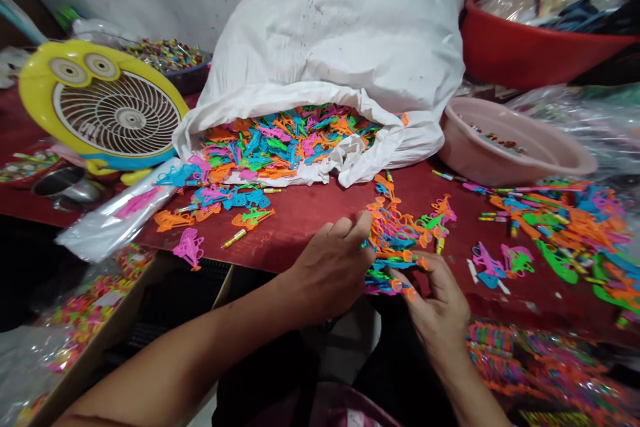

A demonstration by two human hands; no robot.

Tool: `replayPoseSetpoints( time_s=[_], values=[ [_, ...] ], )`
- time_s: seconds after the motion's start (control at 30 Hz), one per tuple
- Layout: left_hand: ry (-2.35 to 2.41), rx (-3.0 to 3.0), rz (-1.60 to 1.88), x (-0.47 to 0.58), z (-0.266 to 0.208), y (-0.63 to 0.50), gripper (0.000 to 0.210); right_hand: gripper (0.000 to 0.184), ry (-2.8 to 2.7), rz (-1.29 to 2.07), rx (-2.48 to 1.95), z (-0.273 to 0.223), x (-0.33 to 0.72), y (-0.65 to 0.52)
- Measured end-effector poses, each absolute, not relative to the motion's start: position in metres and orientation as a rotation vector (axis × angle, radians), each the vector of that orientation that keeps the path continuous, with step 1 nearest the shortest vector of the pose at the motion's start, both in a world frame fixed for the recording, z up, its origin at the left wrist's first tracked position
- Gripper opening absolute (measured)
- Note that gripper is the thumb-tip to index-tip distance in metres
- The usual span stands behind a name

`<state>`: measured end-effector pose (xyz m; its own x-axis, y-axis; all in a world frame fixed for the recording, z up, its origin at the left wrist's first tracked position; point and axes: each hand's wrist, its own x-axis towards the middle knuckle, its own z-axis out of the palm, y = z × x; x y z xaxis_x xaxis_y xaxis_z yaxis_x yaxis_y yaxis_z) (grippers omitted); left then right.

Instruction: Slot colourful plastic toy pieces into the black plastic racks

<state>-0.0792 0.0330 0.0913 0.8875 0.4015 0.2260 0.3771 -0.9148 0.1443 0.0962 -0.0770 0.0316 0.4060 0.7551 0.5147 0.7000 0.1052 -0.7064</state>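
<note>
Both hands meet at the front edge of the red table, around a bunch of small plastic toys [395, 259] in orange, blue, green and pink. My left hand [335, 260] is closed on the left side of the bunch, its fingertips partly hidden. From the right, my right hand [440, 303] pinches the lower end, thumb and fingers on the orange round tips. More loose toys [393, 210] lie just behind the bunch. A white sack [340, 27] stands at the back, its mouth spilling toys of the same colours [295, 137].
At left stand a yellow fan [125, 113], a metal cup [70, 187] and clear plastic bags [120, 213]. A pink basin [520, 143] and a red tub [540, 47] are at right, near a toy pile [575, 220]. Packed toys [540, 367] lie below the table edge.
</note>
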Motion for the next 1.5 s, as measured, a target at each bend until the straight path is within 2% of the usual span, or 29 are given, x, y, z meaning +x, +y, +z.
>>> replayPoseSetpoints(
  time_s=[0.27, 0.53, 0.7, 0.97, 1.33, 1.5],
  values=[
    [0.589, 2.964, 0.341, -0.079, 0.096, 0.034, 0.02, 0.014, -1.196, 0.083, -1.652, 0.027, 0.088, -0.077],
    [0.623, 2.971, 0.342, -0.078, 0.098, 0.034, 0.019, 0.022, -1.011, 0.167, -1.665, 0.021, 0.085, -0.08],
    [0.614, 2.967, 0.302, -0.081, 0.101, 0.033, 0.019, 0.018, -0.926, 0.28, -1.594, 0.025, 0.082, -0.079],
    [0.671, 2.974, 0.256, -0.076, 0.107, 0.034, 0.018, 0.026, -1.016, 0.447, -1.571, 0.027, 0.097, -0.082],
    [0.65, 3.061, 0.169, -0.076, 0.113, 0.027, 0.02, 0.012, -1.19, 0.379, -1.53, 0.019, 0.1, -0.079],
    [0.661, 3.08, 0.128, -0.074, 0.115, 0.026, 0.021, 0.015, -1.239, 0.586, -1.52, 0.027, 0.111, -0.075]
  ],
)
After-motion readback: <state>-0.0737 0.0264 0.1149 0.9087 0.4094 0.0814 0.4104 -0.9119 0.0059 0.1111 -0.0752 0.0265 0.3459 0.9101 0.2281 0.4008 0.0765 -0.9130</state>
